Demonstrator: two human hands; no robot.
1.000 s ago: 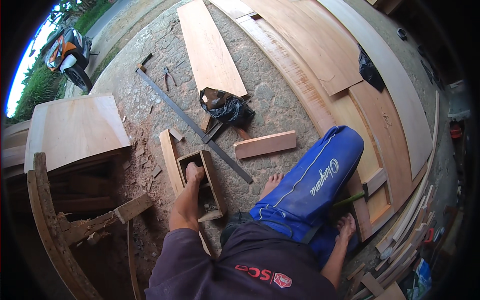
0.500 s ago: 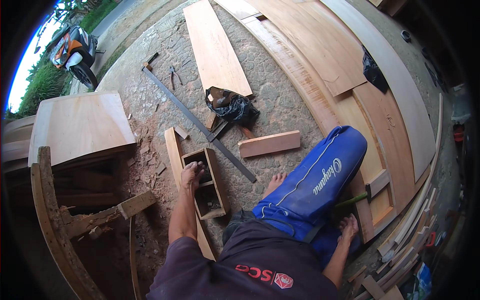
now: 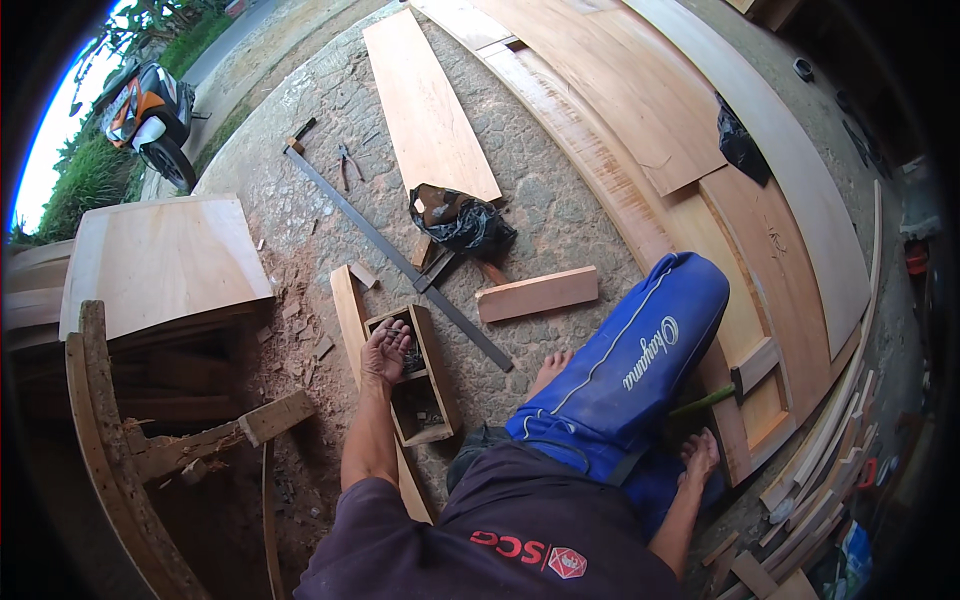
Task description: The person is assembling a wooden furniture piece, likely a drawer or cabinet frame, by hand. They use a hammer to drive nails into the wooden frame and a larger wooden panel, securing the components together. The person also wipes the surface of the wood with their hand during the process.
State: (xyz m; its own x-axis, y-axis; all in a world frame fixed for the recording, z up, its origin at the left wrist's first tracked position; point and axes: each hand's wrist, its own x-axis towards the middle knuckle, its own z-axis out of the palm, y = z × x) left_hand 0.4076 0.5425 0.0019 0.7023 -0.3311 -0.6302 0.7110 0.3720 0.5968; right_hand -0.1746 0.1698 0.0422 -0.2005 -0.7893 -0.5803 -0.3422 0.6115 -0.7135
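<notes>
My left hand (image 3: 386, 352) is over a small two-part wooden box (image 3: 447, 400), palm turned up and fingers curled around a few thin dark bits that look like nails. More dark small pieces lie in the box's far compartment, partly hidden by the hand; loose bits are in the near one. My right hand (image 3: 700, 455) rests beside my blue trouser leg (image 3: 620, 350), its fingers loosely bent and apart, with nothing visible in them. Close to it, a green-handled hammer (image 3: 704, 402) lies against a wooden panel frame (image 3: 755, 366).
A long metal square (image 3: 390, 245), pliers (image 3: 350, 165), a black plastic bag (image 3: 465, 225) and a short wood block (image 3: 538, 293) lie on the rough concrete. A long board (image 3: 425, 100) lies beyond. Large wooden sheets (image 3: 620, 90) cover the right; a rough timber stand (image 3: 110, 460) is at left.
My left hand has turned from reaching down into the box to palm up, lifted slightly, with small dark pieces in its fingers. My right hand stays almost still.
</notes>
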